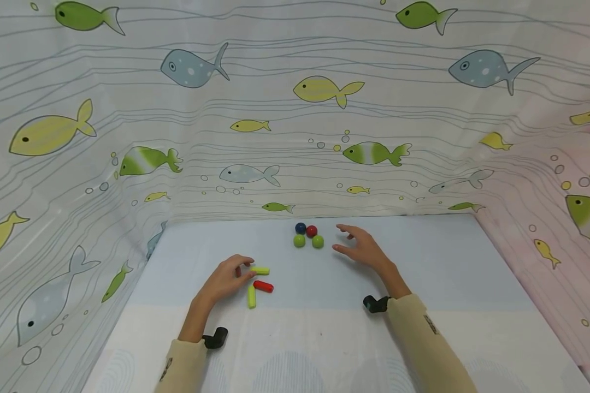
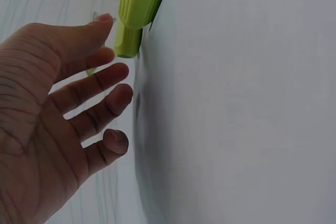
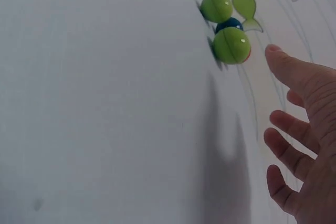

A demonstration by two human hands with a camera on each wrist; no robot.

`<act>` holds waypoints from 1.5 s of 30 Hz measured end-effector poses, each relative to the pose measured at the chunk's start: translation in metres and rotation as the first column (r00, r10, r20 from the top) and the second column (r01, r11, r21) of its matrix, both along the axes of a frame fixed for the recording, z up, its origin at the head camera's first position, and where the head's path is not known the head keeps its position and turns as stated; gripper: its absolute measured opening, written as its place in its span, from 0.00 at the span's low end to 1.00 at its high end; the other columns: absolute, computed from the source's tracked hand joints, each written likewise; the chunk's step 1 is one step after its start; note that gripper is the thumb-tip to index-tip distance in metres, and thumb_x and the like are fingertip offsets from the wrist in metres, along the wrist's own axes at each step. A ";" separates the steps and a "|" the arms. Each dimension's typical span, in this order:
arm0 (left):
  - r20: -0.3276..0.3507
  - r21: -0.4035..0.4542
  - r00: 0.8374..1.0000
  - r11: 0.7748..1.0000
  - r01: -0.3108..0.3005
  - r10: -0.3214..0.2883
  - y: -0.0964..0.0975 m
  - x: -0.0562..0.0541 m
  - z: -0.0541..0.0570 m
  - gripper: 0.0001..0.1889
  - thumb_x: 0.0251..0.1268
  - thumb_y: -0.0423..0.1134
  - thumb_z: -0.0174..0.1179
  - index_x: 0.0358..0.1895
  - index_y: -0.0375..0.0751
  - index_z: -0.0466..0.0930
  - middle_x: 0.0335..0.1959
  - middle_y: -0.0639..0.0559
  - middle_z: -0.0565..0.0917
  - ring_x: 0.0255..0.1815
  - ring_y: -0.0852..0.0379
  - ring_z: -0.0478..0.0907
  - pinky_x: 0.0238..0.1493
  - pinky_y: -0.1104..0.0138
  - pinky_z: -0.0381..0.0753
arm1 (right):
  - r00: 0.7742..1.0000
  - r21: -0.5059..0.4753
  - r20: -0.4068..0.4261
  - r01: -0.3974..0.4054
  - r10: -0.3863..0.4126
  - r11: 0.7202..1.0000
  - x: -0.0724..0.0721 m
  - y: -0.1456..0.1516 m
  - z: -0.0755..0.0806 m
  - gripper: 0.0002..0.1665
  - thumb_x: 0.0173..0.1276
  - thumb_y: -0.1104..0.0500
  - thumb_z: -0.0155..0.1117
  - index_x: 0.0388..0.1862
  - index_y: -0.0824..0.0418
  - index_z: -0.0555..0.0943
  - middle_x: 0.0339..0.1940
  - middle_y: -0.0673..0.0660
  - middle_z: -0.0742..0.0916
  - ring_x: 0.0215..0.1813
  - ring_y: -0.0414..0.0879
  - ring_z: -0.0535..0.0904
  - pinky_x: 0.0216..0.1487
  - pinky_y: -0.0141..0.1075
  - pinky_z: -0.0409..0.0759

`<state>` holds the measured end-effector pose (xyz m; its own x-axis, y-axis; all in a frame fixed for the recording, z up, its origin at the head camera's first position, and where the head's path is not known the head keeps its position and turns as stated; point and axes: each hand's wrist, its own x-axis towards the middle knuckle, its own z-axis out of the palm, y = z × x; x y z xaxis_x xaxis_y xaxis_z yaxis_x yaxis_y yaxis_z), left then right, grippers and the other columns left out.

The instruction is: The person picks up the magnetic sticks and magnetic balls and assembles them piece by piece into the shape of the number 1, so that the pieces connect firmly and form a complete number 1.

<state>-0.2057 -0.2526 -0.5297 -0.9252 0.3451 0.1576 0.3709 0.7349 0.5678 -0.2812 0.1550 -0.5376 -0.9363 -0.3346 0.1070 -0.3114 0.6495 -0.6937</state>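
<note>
My left hand hovers with relaxed fingers, its thumb beside the upper yellow-green cylinder. In the left wrist view a gap shows between the fingers and the yellow-green pieces, and nothing is held. Below lie a red cylinder and an upright-pointing second yellow-green cylinder, close together. My right hand is spread, holding nothing, to the right of a cluster of balls: a blue ball, a red ball, and two green balls. In the right wrist view the green ball partly hides the red one.
A white and pale blue cloth covers the table. Fish-printed curtains rise at the back and both sides. Each wrist wears a small black camera.
</note>
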 end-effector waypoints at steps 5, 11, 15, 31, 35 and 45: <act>0.031 0.012 0.999 1.000 0.016 -0.017 0.002 -0.001 0.002 0.18 0.62 0.40 0.69 0.53 0.36 0.82 0.42 0.49 0.82 0.31 0.58 0.71 0.32 0.68 0.72 | 1.000 -0.059 0.023 -0.012 0.014 0.998 0.000 -0.007 0.002 0.39 0.66 0.44 0.69 0.71 0.57 0.70 0.65 0.58 0.78 0.58 0.54 0.75 0.55 0.52 0.74; 0.033 0.004 0.999 1.000 0.021 -0.021 0.002 -0.001 0.000 0.18 0.62 0.40 0.70 0.52 0.36 0.82 0.41 0.51 0.81 0.31 0.60 0.70 0.31 0.68 0.71 | 0.998 -0.099 0.041 -0.033 0.037 0.995 -0.002 -0.013 0.000 0.35 0.66 0.48 0.70 0.69 0.59 0.73 0.64 0.59 0.80 0.56 0.55 0.76 0.55 0.51 0.75; 0.037 -0.001 0.999 1.000 0.020 -0.020 0.003 -0.001 0.000 0.17 0.61 0.39 0.70 0.51 0.37 0.82 0.40 0.52 0.81 0.31 0.60 0.70 0.31 0.68 0.72 | 0.998 -0.106 0.049 -0.034 0.039 0.994 -0.003 -0.018 -0.002 0.34 0.66 0.48 0.70 0.68 0.58 0.74 0.63 0.57 0.80 0.56 0.53 0.76 0.55 0.49 0.75; -0.003 -0.024 0.999 0.999 0.045 -0.045 0.007 -0.006 -0.004 0.13 0.59 0.37 0.71 0.47 0.40 0.84 0.39 0.51 0.82 0.32 0.58 0.73 0.33 0.67 0.74 | 0.998 -0.105 0.057 0.035 -0.029 0.994 -0.006 -0.042 -0.003 0.26 0.64 0.53 0.72 0.61 0.56 0.80 0.53 0.57 0.84 0.48 0.51 0.78 0.51 0.45 0.76; 0.033 -0.036 0.999 0.999 0.020 -0.019 0.009 -0.006 -0.002 0.13 0.59 0.37 0.71 0.47 0.42 0.84 0.39 0.53 0.81 0.33 0.59 0.72 0.35 0.66 0.75 | 0.997 -0.105 0.070 0.041 -0.034 0.994 -0.006 -0.046 -0.005 0.26 0.64 0.53 0.72 0.60 0.56 0.81 0.52 0.56 0.84 0.47 0.49 0.78 0.50 0.44 0.76; 0.112 -0.046 0.994 0.999 -0.009 0.014 0.012 -0.006 0.001 0.11 0.60 0.39 0.71 0.45 0.45 0.84 0.38 0.57 0.80 0.34 0.58 0.72 0.38 0.64 0.76 | 0.997 -0.112 0.067 0.048 -0.041 0.993 -0.010 -0.052 -0.009 0.25 0.63 0.52 0.73 0.58 0.55 0.82 0.50 0.53 0.85 0.45 0.47 0.78 0.48 0.41 0.77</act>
